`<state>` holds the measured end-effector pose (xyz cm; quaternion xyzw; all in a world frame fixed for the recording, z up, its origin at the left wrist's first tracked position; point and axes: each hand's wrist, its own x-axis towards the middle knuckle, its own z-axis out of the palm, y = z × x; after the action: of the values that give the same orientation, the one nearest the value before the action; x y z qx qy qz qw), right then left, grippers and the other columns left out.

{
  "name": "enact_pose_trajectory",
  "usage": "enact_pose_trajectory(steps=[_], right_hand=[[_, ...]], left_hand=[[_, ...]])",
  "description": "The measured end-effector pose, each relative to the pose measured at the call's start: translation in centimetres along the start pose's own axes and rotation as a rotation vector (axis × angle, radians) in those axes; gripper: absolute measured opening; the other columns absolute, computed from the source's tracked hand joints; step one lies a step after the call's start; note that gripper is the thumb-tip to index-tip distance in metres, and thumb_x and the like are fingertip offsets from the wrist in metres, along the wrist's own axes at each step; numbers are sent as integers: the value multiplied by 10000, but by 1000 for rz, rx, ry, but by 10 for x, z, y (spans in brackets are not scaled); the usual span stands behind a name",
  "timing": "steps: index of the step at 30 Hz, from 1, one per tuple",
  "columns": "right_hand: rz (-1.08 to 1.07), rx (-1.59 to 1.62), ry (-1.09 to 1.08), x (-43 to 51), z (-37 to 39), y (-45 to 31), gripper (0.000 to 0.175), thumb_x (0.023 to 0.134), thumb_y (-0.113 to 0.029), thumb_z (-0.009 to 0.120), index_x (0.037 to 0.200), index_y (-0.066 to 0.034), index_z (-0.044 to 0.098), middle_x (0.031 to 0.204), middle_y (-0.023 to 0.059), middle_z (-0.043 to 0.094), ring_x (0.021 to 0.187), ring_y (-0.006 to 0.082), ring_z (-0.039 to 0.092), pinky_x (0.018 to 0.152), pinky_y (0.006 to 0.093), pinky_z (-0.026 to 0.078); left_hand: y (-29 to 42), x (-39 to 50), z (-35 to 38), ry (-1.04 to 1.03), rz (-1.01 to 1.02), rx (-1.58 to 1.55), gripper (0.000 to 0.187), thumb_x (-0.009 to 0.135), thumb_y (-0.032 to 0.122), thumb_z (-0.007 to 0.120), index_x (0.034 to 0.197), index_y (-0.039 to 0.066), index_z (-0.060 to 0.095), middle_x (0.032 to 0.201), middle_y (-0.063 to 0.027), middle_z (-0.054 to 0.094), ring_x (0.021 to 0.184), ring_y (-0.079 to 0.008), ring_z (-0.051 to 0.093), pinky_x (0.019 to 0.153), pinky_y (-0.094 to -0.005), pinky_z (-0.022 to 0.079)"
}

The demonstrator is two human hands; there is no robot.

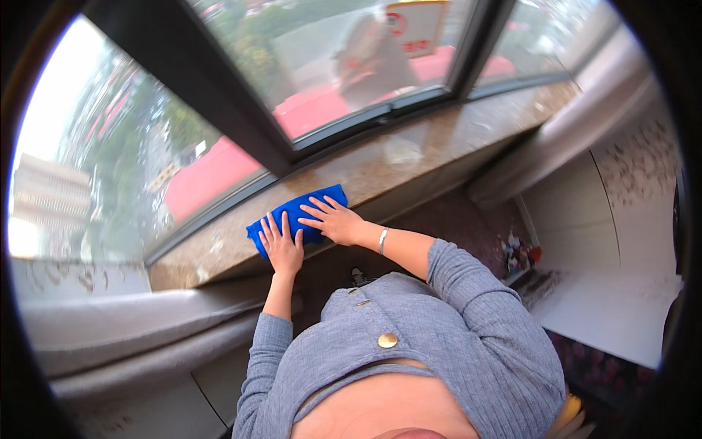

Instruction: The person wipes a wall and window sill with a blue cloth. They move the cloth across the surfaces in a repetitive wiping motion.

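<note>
A blue cloth (292, 215) lies spread on the brown stone windowsill (406, 151), its near edge hanging a little over the front. My left hand (282, 246) rests flat on the cloth's left part, fingers spread and pointing at the window. On its right part lies my right hand (337, 222), palm down with the fingers apart; a silver bangle (383, 240) circles that wrist. Both hands press on the cloth from above without gripping it. What is under the palms is hidden.
Behind the sill stand window panes in dark frames (219, 82), with pale marks on the stone. Curtains hang at the left (137, 324) and right (570, 137). Small items (518, 253) sit near a white surface (609, 313) at right. A shoe (358, 276) shows on the dark floor.
</note>
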<state>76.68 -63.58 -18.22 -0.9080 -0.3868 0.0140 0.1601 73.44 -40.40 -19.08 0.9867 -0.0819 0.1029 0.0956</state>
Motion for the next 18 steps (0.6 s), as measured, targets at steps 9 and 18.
enact_pose_trajectory(steps=[9,18], right_hand=[[267,42,39,-149,-72,159,723,984,-277,719,1636,-334,414,1764,43,269,1635,316,212,1314,546,188],[482,-46,82,-277,-126,272,709,973,-237,718,1621,-334,446,1760,29,290,1643,289,205,1316,528,186]], left_hand=[[205,99,60,-131,318,-54,734,1054,475,569,1632,57,396,1723,-254,274,1603,-468,208,1278,-618,184],[386,159,97,-206,563,-107,788,1034,444,620,1631,5,351,1723,-240,281,1610,-450,206,1284,-594,192]])
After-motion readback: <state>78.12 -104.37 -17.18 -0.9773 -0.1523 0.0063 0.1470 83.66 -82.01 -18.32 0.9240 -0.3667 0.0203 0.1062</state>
